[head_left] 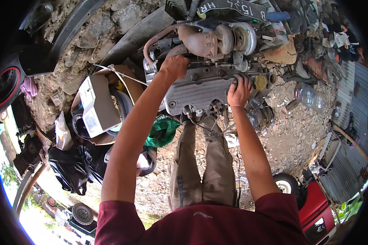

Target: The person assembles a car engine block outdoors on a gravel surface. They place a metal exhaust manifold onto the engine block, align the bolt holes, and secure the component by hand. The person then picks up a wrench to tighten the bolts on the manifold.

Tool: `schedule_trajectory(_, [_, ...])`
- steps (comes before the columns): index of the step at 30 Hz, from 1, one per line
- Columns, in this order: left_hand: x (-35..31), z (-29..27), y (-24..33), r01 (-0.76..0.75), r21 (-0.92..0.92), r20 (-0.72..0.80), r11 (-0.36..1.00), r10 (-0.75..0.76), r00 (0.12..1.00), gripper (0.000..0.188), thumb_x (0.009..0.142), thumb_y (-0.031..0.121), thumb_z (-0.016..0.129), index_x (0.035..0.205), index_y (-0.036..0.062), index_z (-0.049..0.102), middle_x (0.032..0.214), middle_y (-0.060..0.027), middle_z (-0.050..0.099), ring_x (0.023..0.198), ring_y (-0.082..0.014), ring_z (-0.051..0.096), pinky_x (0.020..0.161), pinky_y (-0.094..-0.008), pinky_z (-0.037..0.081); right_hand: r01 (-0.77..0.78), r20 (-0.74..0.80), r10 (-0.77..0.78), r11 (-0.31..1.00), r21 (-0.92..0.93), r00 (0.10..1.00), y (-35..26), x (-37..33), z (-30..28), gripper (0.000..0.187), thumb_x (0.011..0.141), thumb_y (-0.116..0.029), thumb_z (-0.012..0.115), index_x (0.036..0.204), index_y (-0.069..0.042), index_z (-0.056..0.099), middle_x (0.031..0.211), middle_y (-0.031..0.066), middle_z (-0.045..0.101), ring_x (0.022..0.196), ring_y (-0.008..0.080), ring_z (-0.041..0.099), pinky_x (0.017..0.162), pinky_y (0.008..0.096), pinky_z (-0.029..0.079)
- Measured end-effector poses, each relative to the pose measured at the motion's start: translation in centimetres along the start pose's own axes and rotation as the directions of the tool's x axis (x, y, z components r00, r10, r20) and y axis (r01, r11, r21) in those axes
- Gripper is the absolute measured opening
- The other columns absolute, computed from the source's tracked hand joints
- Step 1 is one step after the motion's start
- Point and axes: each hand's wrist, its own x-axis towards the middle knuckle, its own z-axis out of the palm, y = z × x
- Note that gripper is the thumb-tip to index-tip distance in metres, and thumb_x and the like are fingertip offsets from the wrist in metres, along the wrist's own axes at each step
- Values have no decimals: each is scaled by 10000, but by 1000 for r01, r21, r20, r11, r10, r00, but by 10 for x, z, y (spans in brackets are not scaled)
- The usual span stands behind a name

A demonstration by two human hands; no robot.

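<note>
A grey ribbed engine cover (192, 92) tops an engine standing in front of my legs. My left hand (176, 67) is closed in a fist at the cover's far left edge, beside a rusty curved pipe (153, 43); what it grips is hidden under the fingers. A thin metal rod (216, 64) runs rightward from near that fist. My right hand (239, 90) lies on the cover's right part with fingers slightly bent, next to a yellowish round cap (260, 82). Beyond the cover sits a rusty turbocharger (208, 41) with a silver housing (245, 37).
To the left, a white carton (99, 104) leans by black plastic bags (75, 165) and a green bag (162, 131). A clear plastic bottle (310, 96) lies on gravel at the right. A number plate (233, 9) and scrap lie behind the engine. A red vehicle (315, 208) stands lower right.
</note>
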Motion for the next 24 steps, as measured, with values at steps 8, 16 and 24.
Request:
schedule_trajectory(8, [-1, -4, -4, -154, -4, -186, 988, 150, 971, 314, 941, 288, 494, 1075, 116, 720, 1211, -115, 635, 1169, -278, 533, 1003, -472, 377, -7, -4, 7, 1000, -17, 1000, 4, 1, -2, 322, 835, -245, 492, 1107, -113, 602, 1189, 95, 574, 1205, 319, 475, 1040, 515, 283])
schedule_trajectory(16, [31, 77, -75, 528, -445, -148, 723, -641, 753, 493, 931, 450, 503, 1049, 16, 706, 1103, -291, 640, 1106, -408, 601, 965, -540, 432, -9, -1, 9, 1000, 12, 1000, 0, 1, -2, 311, 835, -239, 488, 1083, -98, 612, 1177, 108, 580, 1194, 338, 480, 1032, 512, 288])
schedule_trajectory(24, [-15, 28, -6, 495, -715, -139, 494, -794, 592, 593, 965, 493, 426, 968, -32, 702, 920, -348, 655, 941, -509, 636, 870, -523, 506, -20, 36, 19, 999, 29, 999, -6, 7, -6, 301, 836, -202, 478, 1083, -90, 608, 1164, 121, 575, 1190, 357, 475, 1039, 511, 281])
